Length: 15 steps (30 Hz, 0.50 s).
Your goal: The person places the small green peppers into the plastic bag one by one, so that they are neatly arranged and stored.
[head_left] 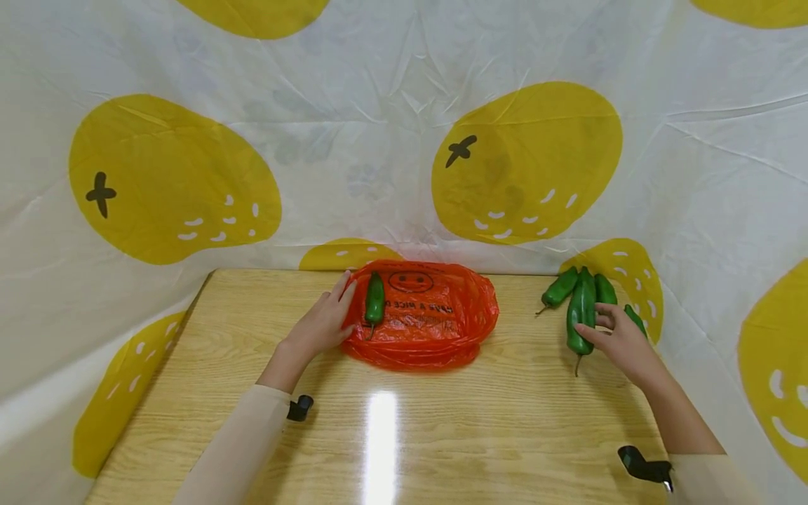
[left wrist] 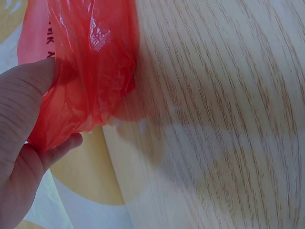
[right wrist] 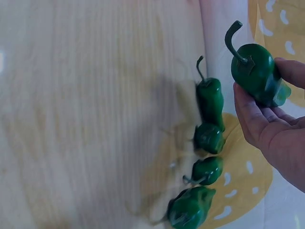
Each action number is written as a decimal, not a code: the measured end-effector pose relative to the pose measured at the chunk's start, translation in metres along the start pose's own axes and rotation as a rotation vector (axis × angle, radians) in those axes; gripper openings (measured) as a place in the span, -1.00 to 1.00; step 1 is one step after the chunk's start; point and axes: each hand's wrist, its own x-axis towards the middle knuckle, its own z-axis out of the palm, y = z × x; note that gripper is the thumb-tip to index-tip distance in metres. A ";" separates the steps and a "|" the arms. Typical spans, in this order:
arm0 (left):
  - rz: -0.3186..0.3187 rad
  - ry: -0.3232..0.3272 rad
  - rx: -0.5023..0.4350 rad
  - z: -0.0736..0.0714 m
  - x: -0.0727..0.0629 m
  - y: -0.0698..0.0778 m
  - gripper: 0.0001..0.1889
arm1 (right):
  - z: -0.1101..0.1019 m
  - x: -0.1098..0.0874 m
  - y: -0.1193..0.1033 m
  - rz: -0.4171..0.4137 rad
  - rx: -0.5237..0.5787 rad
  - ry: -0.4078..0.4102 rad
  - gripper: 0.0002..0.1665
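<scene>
A red plastic bag (head_left: 435,315) with a printed smiley face lies spread open at the table's far edge. One green pepper (head_left: 375,298) rests inside it on the left. My left hand (head_left: 324,321) holds the bag's left rim, which in the left wrist view runs between thumb and fingers (left wrist: 62,149). Over at the right, my right hand (head_left: 621,344) grips a long green pepper (right wrist: 255,71) from the side, its curved stem uncovered. That pepper is raised off the table, as the right wrist view shows.
Several more green peppers (right wrist: 209,102) lie in a row along the table's far right edge, close by the right hand. A white cloth (head_left: 353,168) with yellow fruit prints hangs behind and beside the wooden table (head_left: 505,435).
</scene>
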 end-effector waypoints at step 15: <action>-0.006 -0.005 -0.003 0.002 0.000 -0.001 -0.03 | 0.015 0.022 -0.046 -0.081 0.027 -0.028 0.12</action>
